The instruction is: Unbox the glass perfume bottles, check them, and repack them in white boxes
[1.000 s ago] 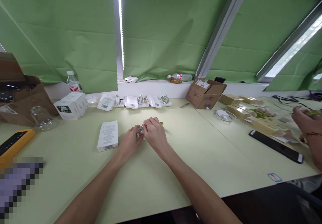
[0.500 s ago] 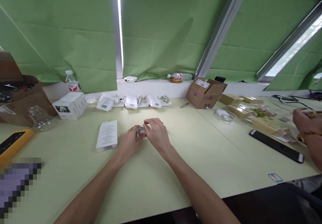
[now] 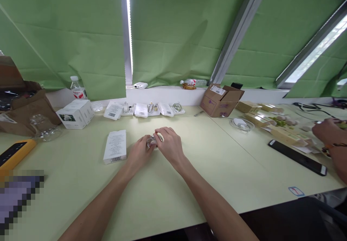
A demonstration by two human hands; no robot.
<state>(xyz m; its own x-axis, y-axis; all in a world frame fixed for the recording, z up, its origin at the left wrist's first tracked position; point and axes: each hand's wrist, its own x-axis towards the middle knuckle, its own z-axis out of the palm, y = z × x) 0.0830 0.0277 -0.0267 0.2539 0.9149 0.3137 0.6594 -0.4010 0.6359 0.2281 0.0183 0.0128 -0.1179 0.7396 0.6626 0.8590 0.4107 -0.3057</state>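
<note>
The right hand (image 3: 170, 143) has shifted slightly rightward since a second ago, baring more of the clear glass piece (image 3: 150, 142) between the two hands, above the surface (image 3: 162, 205). The left hand (image 3: 139, 152) has its fingers curled around the left side; the right fingers appear to pinch near the top, the exact contact hidden. Three white packs (image 3: 141, 110) already lie in a row at the back, with small glass items (image 3: 177, 106) beside them. Work on the held piece looks unfinished: it is not yet set down, and a white box (image 3: 116, 147) lies apart from the row, near the left hand.
</note>
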